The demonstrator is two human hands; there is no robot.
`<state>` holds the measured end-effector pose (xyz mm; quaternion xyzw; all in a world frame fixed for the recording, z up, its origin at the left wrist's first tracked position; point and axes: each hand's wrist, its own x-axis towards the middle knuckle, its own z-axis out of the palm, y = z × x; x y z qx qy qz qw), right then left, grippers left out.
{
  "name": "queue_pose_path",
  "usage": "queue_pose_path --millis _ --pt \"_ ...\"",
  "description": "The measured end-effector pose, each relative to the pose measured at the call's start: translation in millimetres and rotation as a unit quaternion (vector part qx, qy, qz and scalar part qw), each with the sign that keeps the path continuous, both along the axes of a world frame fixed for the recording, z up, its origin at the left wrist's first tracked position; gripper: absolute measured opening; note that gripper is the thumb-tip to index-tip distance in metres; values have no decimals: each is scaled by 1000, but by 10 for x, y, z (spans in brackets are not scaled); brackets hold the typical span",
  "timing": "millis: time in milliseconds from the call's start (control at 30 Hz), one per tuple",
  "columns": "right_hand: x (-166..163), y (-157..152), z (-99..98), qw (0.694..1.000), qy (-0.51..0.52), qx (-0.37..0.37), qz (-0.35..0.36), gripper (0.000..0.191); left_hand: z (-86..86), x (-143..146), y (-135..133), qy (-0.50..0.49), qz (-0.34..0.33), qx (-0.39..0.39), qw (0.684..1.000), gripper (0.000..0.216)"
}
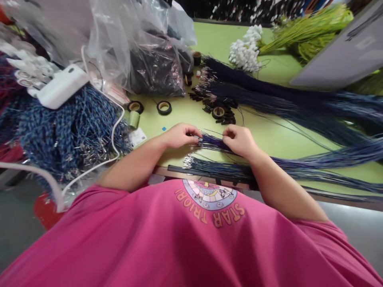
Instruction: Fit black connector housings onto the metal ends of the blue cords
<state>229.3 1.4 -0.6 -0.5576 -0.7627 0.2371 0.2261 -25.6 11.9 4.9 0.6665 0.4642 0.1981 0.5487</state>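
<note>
My left hand (180, 135) and my right hand (239, 139) rest close together on the green table (269, 139), near its front edge. Both are closed on a small bundle of thin dark blue wires (213, 142) with silvery tips. The left pinches the tip end, while the right grips the strands a little further along. A second flat bundle of blue wires (218, 167) lies just in front of my hands, its metal tips pointing left.
Long blue wire bundles (299, 103) stretch off right. Tape rolls (164, 107) and small black pieces (223, 113) lie behind my hands. A heap of twisted blue wires (74, 127), a white box (61, 85), plastic bags (143, 48), white flowers (247, 50) and green stems (311, 28) stand around.
</note>
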Motion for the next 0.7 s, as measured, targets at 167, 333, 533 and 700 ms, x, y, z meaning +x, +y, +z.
queue_pose_path --millis 167,333,533,700 --pt "-116 -155 110 988 80 34 127 23 19 112 -70 -84 52 -63 993 25" --pt "-185 -213 137 978 167 16 127 19 -9 127 -93 -123 44 -69 989 27" --pt "-122 -251 154 989 140 -56 14 20 -22 138 -102 -125 40 -80 988 29" --pt "-144 -297 175 992 108 -54 38 24 5 153 -113 -120 45 -71 989 26"
